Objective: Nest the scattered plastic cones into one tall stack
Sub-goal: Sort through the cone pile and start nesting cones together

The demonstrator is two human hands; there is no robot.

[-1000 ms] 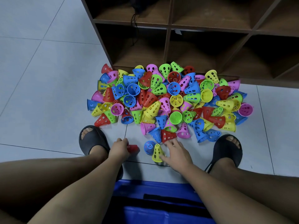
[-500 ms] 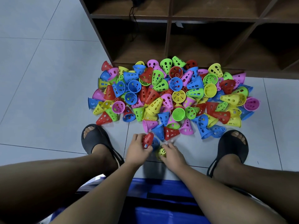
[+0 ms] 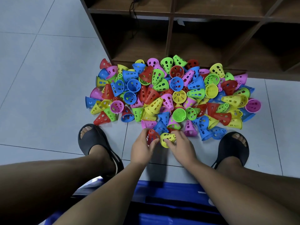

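Grey floor tiles [image 3: 40,78] lie under everything. A dark brown wooden shelf [image 3: 170,46] with open boxes stands at the far side, and a black cord [image 3: 133,8] hangs in one of the top boxes.

Right in front of the shelf is a big pile of cones [image 3: 170,95]. They are red, blue, green, yellow and pink, and they all have little holes in them. They lie mixed up: some on their sides, some with the mouth up, some with the tip up. The far ones reach the bottom of the shelf.

A person sits with one foot on each side of the near edge of the pile. The feet wear a black left sandal [image 3: 90,138] and a black right sandal [image 3: 232,148].

Both hands are close together at the near edge of the pile. The left hand [image 3: 142,147] holds a red cone [image 3: 152,136] with its fingers and thumb curled round it. The right hand [image 3: 182,147] holds a yellow cone [image 3: 168,138] that lies on its side, with the fingers curled over it. The two cones are just beside each other; whether they touch I cannot tell.

A blue thing [image 3: 162,189] with a black stripe lies at the very bottom, between the legs.
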